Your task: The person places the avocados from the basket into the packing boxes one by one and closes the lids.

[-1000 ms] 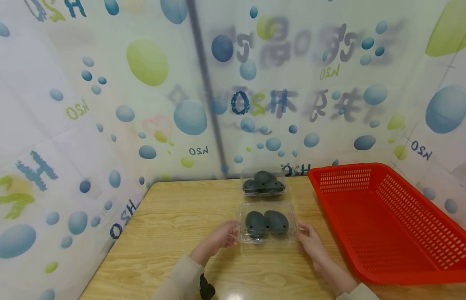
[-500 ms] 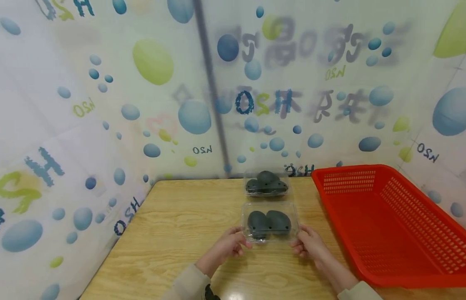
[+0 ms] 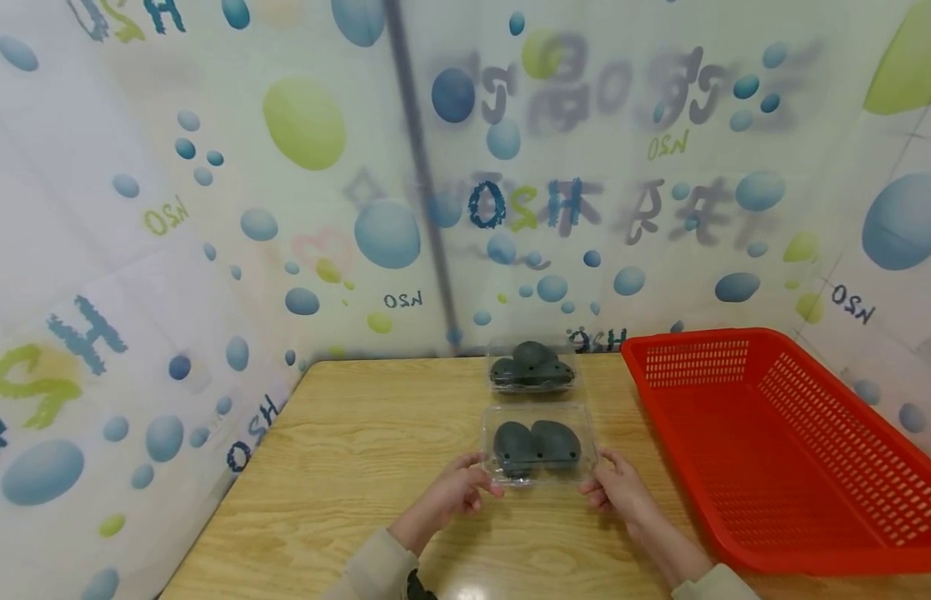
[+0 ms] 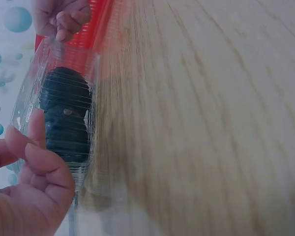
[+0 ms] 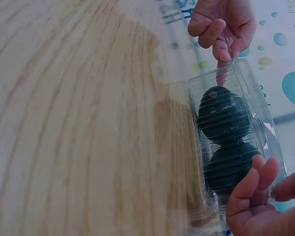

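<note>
A clear plastic clamshell box (image 3: 473,433) with dark green avocados (image 3: 558,443) inside sits near the middle of the wooden table in the head view. My left hand (image 3: 456,492) pinches its near left corner, and my right hand (image 3: 623,492) grips the near right corner. In the left wrist view two avocados (image 4: 65,93) show through the ribbed plastic, and my left hand's fingers (image 4: 49,167) curl at the closer end. From the right wrist, the right hand (image 5: 258,201) has its fingers bent at one end of the box, the left hand (image 5: 226,27) at the other.
Behind the held box stands a second clear clamshell (image 3: 498,387) with several avocados, close to the patterned curtain (image 3: 345,333). A large red plastic basket (image 3: 780,442) takes up the right side of the wooden table (image 3: 345,442).
My left hand has shifted from the box's left side round to its near left corner. The right hand's fingers have come under the near right corner. The last half second shows almost no movement.
</note>
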The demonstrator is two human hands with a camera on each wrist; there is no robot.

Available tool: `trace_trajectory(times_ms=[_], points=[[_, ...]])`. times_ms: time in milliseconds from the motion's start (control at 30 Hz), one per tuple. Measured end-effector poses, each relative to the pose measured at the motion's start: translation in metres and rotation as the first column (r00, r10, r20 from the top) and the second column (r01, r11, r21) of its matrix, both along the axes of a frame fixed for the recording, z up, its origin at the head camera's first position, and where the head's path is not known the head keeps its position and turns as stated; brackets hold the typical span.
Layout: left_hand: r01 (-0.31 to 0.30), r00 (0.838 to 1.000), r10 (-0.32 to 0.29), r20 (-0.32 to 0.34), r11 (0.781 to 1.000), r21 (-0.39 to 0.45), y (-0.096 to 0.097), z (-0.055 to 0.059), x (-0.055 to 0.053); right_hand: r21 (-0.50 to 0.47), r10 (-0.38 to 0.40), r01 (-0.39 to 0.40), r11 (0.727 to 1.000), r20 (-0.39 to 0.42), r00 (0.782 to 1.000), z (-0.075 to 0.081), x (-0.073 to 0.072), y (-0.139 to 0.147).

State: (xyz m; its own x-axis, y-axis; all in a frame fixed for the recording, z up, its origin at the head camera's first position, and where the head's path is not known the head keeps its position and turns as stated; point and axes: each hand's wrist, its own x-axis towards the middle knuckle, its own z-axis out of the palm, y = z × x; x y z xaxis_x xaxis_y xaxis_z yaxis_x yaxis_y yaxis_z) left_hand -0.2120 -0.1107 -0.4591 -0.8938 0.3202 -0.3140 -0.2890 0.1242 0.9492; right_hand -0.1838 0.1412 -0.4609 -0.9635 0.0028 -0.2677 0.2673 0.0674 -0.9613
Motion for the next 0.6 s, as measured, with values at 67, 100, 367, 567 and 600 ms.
trace_trajectory(times_ms=[67,100,367,567,600], points=[[0.002,1.000,-0.002,-0.002,1.000,-0.001,0.000,0.000,-0.001,0.012,-0.009,0.009,1.000,0.004,1.000,0.000,-0.001,0.000],[0.003,1.000,-0.003,-0.004,1.000,-0.002,-0.001,0.000,-0.002,0.018,-0.013,0.013,1.000,0.009,1.000,0.000,-0.002,0.000],[0.004,0.999,-0.005,-0.038,1.000,-0.021,-0.018,0.000,-0.001,0.023,0.021,-0.021,1.000,-0.009,1.000,0.001,-0.006,-0.012],[-0.010,0.998,0.009,-0.064,1.000,-0.022,-0.041,0.002,0.002,0.002,0.075,-0.075,0.997,-0.009,0.997,0.003,-0.008,-0.031],[-0.025,0.997,0.023,-0.068,0.999,-0.029,-0.045,0.003,0.003,-0.005,0.089,-0.089,0.996,-0.009,0.996,0.003,-0.009,-0.034]])
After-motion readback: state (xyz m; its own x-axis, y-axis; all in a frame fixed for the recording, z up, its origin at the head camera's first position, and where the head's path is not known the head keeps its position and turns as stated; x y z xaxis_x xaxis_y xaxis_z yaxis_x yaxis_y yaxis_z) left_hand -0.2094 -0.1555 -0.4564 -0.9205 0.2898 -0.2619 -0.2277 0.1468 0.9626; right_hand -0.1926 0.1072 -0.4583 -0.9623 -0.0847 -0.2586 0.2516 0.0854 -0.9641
